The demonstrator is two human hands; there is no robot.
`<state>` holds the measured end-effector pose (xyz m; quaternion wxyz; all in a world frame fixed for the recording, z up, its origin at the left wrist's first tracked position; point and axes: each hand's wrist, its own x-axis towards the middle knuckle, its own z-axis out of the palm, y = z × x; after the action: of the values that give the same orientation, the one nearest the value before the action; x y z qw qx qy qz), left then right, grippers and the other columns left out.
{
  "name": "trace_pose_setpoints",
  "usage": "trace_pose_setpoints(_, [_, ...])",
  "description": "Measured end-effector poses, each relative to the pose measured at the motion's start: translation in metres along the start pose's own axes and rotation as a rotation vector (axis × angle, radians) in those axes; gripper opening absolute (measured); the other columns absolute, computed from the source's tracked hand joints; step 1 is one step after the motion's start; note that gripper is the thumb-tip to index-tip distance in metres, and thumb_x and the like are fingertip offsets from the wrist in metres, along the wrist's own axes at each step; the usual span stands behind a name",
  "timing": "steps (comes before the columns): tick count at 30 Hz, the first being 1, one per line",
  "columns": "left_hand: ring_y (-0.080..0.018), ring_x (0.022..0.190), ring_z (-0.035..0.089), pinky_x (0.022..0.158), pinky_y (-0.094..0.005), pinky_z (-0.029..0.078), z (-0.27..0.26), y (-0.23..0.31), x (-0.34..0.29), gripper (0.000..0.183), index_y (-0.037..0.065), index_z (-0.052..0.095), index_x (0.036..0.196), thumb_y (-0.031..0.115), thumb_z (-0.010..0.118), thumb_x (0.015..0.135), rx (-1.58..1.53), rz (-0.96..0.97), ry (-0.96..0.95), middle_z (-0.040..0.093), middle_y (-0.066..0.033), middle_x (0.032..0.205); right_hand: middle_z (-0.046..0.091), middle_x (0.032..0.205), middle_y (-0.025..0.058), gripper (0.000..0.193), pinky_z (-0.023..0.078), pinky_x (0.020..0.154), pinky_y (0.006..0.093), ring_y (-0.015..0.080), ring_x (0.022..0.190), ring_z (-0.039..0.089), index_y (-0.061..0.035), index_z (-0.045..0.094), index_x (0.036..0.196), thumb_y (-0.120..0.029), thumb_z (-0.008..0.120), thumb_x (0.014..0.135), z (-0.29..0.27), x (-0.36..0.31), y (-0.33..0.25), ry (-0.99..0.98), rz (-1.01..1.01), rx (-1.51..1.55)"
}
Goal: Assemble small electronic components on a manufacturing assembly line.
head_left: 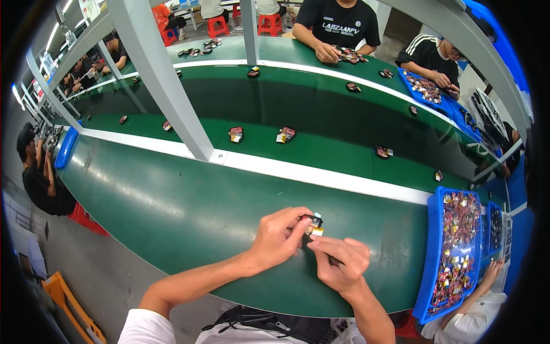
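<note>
Head view: at far left, a blue tray (67,148) lies by the edge of the green worktop (172,200), near a seated co-worker (40,178) and presumably placed for that person's reach. Beyond a white rail (269,170), small units (235,135) lie spaced out along a green belt (260,140), perhaps so each can be picked up singly. At centre, the person's left hand (275,238) pinches a small black unit (314,225) above the worktop, a grip that seems meant to steady it and leave its labelled face exposed. Just beside it, the right hand (345,261) brings thumb and fingertips together at the unit's near edge; whether they clamp it or merely press cannot be told. At right, a larger blue bin (431,252) stands heaped with small parts (458,229), apparently kept within arm's length.
</note>
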<state>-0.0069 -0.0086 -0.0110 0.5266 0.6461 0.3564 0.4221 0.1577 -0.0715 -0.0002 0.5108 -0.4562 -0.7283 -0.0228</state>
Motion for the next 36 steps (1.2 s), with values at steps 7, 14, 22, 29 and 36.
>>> trace_pose_setpoints(7, [-0.0101, 0.052, 0.063, 0.044, -0.0260, 0.051, 0.010, 0.003, 0.018, 0.015, -0.007, 0.067, 0.107, 0.004, 0.060, 0.100, 0.189, 0.064, -0.053, 0.069, -0.0101, 0.072, 0.077, 0.082, 0.0064, 0.021, 0.040, 0.046, 0.0241, 0.0152, 0.058, 0.069, -0.0064, 0.074, 0.084, 0.007, 0.081, 0.070, -0.014, 0.005, 0.000, 0.004, 0.095, 0.045])
trace_pose_setpoints(14, [-0.0197, 0.049, 0.069, 0.048, -0.0309, 0.052, 0.024, -0.006, 0.146, 0.014, -0.007, 0.067, 0.092, 0.005, 0.059, 0.095, 0.206, 0.085, 0.079, 0.067, -0.0123, 0.066, 0.077, 0.085, 0.0116, 0.020, 0.050, 0.052, 0.0252, 0.0206, 0.061, 0.071, -0.0014, 0.071, 0.086, 0.004, 0.084, 0.072, -0.023, 0.007, -0.002, 0.187, 0.116, -0.005])
trace_pose_setpoints(22, [-0.0418, 0.094, 0.067, 0.081, -0.0515, 0.054, 0.009, 0.011, 0.196, 0.025, 0.001, 0.072, 0.091, 0.026, 0.069, 0.091, 0.944, 0.287, 0.198, 0.068, -0.0206, 0.100, 0.077, 0.086, 0.0092, 0.020, 0.047, 0.049, 0.0253, 0.0169, 0.055, 0.066, -0.0043, 0.073, 0.087, 0.004, 0.083, 0.072, -0.046, 0.003, 0.004, 0.168, 0.198, 0.002])
trace_pose_setpoints(29, [-0.0305, 0.113, 0.063, 0.099, -0.0412, 0.051, -0.069, 0.017, 0.204, 0.019, 0.013, 0.079, 0.097, 0.011, 0.073, 0.079, 1.146, 0.155, -0.230, 0.073, -0.0068, 0.113, 0.077, 0.086, 0.0059, 0.019, 0.044, 0.047, 0.0254, 0.0167, 0.056, 0.067, -0.0058, 0.073, 0.086, 0.001, 0.084, 0.072, -0.055, 0.003, 0.006, 0.124, 0.141, 0.009])
trace_pose_setpoints(36, [-0.0284, 0.108, 0.065, 0.093, -0.0398, 0.053, -0.085, 0.013, 0.199, 0.022, 0.012, 0.079, 0.100, 0.009, 0.075, 0.078, 1.214, 0.065, -0.199, 0.073, -0.0077, 0.106, 0.077, 0.086, 0.0051, 0.019, 0.043, 0.046, 0.0260, 0.0149, 0.048, 0.057, -0.0072, 0.073, 0.086, 0.000, 0.084, 0.072, -0.047, 0.006, -0.003, 0.106, 0.175, -0.017])
